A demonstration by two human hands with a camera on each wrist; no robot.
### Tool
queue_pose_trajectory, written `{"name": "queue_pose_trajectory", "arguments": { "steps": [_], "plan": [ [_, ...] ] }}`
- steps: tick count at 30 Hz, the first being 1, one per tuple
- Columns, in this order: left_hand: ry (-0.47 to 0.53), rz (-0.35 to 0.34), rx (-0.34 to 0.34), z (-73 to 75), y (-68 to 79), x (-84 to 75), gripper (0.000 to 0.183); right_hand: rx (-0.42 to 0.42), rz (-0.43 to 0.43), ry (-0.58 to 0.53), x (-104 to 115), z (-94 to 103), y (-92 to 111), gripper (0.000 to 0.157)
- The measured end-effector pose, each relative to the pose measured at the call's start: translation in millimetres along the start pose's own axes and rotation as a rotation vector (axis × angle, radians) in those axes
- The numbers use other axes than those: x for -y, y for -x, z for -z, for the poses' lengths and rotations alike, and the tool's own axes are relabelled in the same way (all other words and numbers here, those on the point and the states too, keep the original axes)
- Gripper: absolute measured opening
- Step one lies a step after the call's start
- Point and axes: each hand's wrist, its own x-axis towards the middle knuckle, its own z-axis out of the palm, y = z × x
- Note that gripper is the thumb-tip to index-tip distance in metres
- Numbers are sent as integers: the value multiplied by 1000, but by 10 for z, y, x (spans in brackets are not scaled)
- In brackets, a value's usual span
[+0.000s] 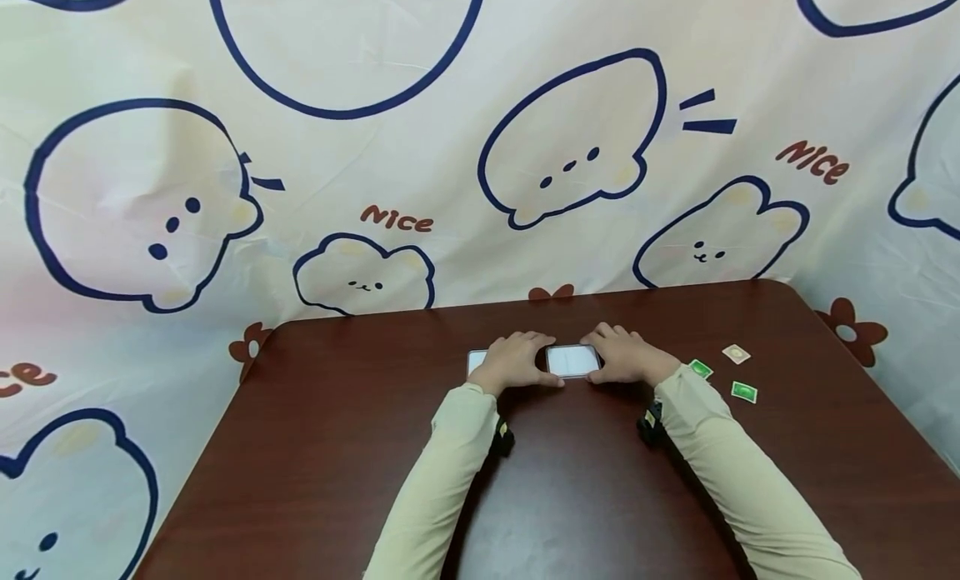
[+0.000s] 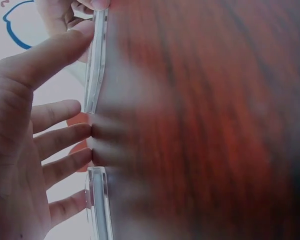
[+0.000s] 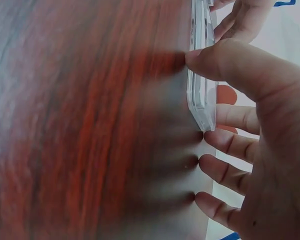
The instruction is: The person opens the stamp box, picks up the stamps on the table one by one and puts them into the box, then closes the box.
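Observation:
A clear flat rectangular case (image 1: 573, 361) with a whitish face lies on the table between both hands. My left hand (image 1: 517, 362) holds its left end, thumb at the near edge and index finger toward the far side. At its right end, my right hand (image 1: 624, 355) grips it likewise; the thumb touches the case's near edge (image 3: 202, 92) in the right wrist view, while the other fingertips touch the table. A second clear case (image 1: 476, 362) lies left of the first, partly hidden behind my left hand. The left wrist view shows this case (image 2: 99, 205) beside the little finger.
Small cards lie right of my right hand: a green one (image 1: 701, 368) partly behind the wrist, a beige one (image 1: 736, 353) and another green one (image 1: 744, 392). The dark brown table (image 1: 337, 447) meets a cartoon-printed cloth (image 1: 450, 163) at its far edge.

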Motion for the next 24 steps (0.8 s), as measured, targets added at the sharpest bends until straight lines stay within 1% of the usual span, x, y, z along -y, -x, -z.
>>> {"name": "queue_pose_trajectory", "arguments": {
  "steps": [4,12,18,24],
  "plan": [
    [9,10,8,26,-35,-3,78,-14,-8,-14,-5,14,-23,66],
    [38,29,-5,-2,-66,3,66,-14,-7,-44,-29,-12,-44,64],
    [69,35,-19,28,-75,5,64,-17,-8,-56,-9,35,-45,63],
    [86,28,-13,43,-77,-2,64,11,-13,-90,-9,53,-49,62]
  ]
}}
